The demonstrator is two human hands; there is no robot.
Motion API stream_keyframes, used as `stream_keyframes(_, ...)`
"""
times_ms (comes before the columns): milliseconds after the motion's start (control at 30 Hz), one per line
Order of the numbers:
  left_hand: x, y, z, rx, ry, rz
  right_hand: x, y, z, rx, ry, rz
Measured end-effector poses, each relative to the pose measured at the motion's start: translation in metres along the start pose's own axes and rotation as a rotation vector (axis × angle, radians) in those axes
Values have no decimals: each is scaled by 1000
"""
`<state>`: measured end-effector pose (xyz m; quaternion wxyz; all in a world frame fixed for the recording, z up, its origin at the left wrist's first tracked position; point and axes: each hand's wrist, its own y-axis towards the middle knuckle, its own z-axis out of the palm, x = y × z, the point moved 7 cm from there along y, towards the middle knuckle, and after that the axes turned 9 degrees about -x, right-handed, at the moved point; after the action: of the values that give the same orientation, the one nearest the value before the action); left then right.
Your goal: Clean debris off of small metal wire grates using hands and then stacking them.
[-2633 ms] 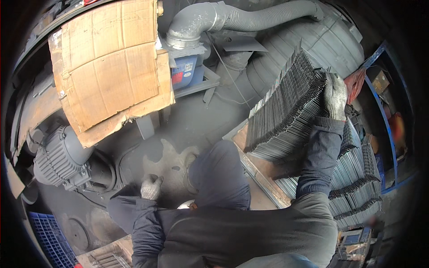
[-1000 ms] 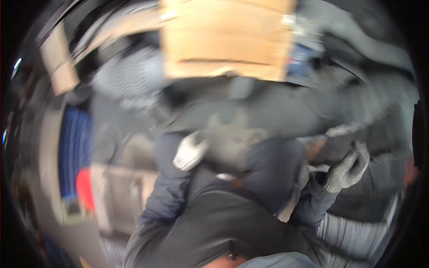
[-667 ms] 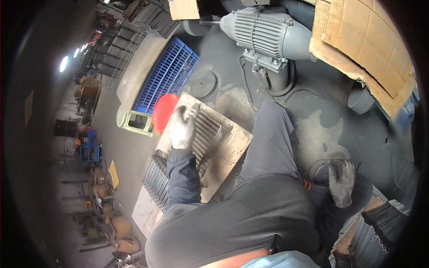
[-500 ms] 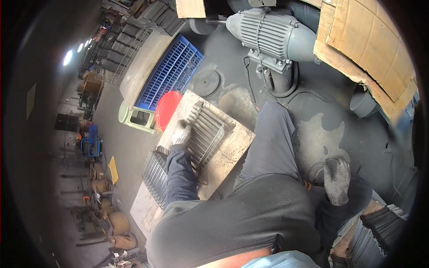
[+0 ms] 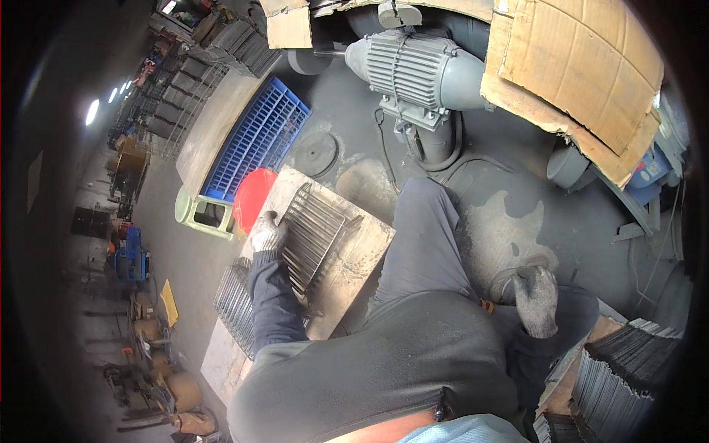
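Observation:
My left hand (image 5: 268, 233), in a pale glove with dark fingertips, is at the left edge of a stack of metal wire grates (image 5: 314, 240). Its fingers look curled together; whatever they may hold is hidden. The grates have parallel bars and lie on a worn board (image 5: 362, 269). A second group of wire grates (image 5: 235, 304) lies beside my left forearm. My right hand (image 5: 536, 301), in a grey glove, is low over my bent right leg, away from the grates. Its fingers are bent inward, and I cannot make out anything in them.
A grey electric motor (image 5: 413, 70) stands ahead on a post, with a cable at its base. Cardboard (image 5: 576, 66) hangs at the far right. Beyond the board are a red round seat (image 5: 253, 199), a green stool (image 5: 203, 214) and a blue crate (image 5: 258, 136). Stacked dark plates (image 5: 617, 380) are at lower right.
The whole view has shifted, so the scene sits further left and slightly lower. My left hand has moved a little outward along the grates' left edge. My right hand stays over the leg.

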<state>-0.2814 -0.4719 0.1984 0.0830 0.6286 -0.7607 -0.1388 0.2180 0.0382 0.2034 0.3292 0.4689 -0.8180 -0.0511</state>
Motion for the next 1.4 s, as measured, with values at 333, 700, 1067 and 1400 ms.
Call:
stream_keyframes(333,-12,-8,-25,104,-163,-153,21,4,10,53,114,-27)
stream_keyframes(700,-45,-15,-84,49,-56,-98,21,-1,20,39,79,-60)
stream_keyframes(1067,-196,-39,-195,198,-838,101,49,42,17,16,452,148)
stream_keyframes(1400,-476,-119,-169,80,-767,1050,4,90,24,-162,1091,662)
